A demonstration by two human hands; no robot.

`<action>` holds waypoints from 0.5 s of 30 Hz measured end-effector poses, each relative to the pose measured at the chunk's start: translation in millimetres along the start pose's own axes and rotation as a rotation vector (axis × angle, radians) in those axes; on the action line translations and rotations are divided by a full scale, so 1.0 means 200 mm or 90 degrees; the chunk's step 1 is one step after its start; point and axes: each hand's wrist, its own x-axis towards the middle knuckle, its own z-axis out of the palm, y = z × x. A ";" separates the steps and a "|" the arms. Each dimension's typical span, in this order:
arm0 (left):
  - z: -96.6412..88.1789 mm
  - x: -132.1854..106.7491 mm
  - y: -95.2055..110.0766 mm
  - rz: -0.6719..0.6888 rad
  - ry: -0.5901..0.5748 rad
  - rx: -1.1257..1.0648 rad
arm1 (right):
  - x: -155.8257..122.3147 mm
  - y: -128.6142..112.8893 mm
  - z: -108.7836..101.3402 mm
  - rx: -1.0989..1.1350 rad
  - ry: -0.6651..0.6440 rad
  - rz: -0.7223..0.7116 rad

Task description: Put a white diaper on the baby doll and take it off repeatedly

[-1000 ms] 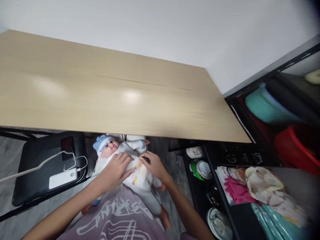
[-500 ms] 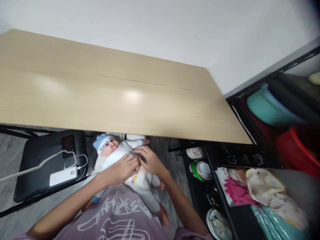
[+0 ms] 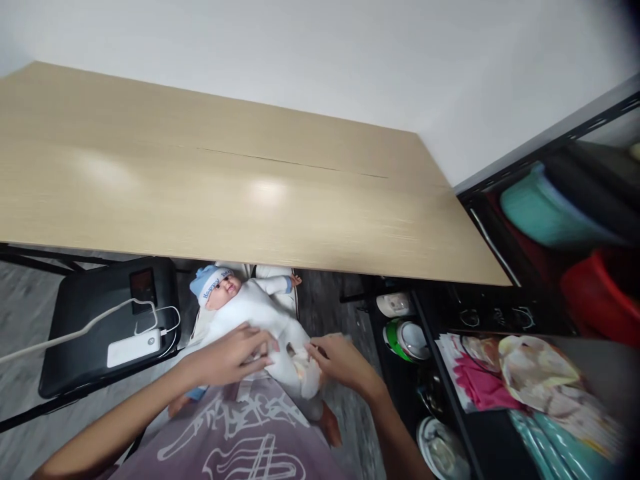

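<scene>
A baby doll [image 3: 255, 307] in white clothes and a blue-and-white knit cap [image 3: 213, 283] lies face up across my lap. My left hand [image 3: 235, 353] rests at the doll's belly with its fingers apart. On the right, my right hand [image 3: 343, 360] is at the doll's hip, thumb and fingers closed on the edge of a white diaper [image 3: 301, 367] with yellowish print. The fingertips are slightly blurred. One bare doll foot [image 3: 330, 425] shows below, and the doll's far arm [image 3: 280, 285] points toward the table edge.
A wooden table [image 3: 250, 213] spans the front, its near edge just beyond the doll. On a black stool [image 3: 90, 313] at left lie a white power bank [image 3: 133, 348] and cables. At right, a black shelf holds cans [image 3: 413, 340], pink cloth [image 3: 485, 387] and basins [image 3: 545, 207].
My hands were close together over the doll's middle. My right hand has moved right and down to the hip, while the left has shifted slightly left and down, its fingers spreading.
</scene>
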 end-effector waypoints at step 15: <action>0.26 0.63 -0.07 -0.054 -0.043 0.261 | -0.04 0.20 0.33 0.212 -0.010 0.049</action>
